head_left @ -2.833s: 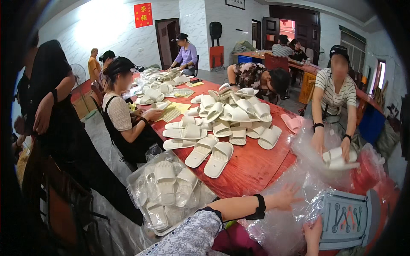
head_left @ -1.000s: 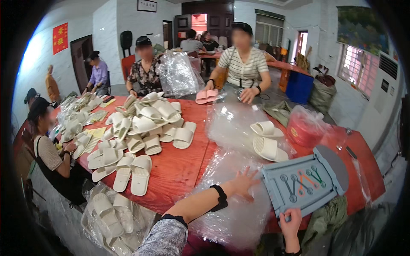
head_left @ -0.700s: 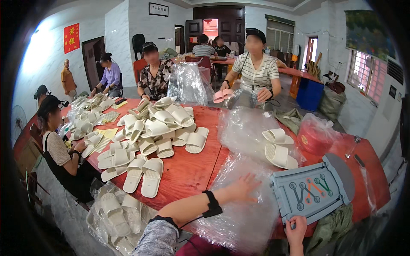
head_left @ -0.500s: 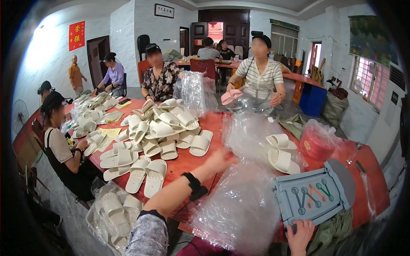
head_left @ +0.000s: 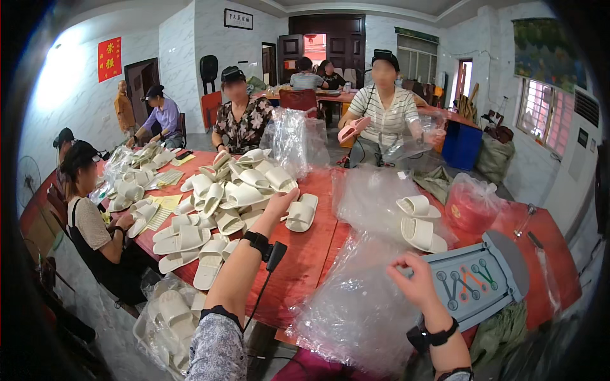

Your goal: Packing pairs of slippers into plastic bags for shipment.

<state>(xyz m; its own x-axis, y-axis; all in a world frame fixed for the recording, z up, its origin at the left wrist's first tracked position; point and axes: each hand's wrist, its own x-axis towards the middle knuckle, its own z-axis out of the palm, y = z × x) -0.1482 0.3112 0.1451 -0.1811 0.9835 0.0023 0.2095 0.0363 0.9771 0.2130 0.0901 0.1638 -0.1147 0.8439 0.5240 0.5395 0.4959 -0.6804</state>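
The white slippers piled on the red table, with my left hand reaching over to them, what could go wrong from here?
The left hand reaches over a loose heap of white slippers; grabbing one may tumble its neighbours, and some near the table edge could slide off. A cable dangling from the left wrist might snag a slipper. The right hand pinches a clear plastic bag that overhangs the edge and could slip.

Bare red table (head_left: 314, 247) lies open just this side of the slipper heap (head_left: 238, 184). Beyond the heap stands an upright stuffed bag (head_left: 293, 140). To its right, crumpled plastic (head_left: 362, 305) (slippery-looking) and a grey tool tray (head_left: 476, 282) crowd the table's near edge.
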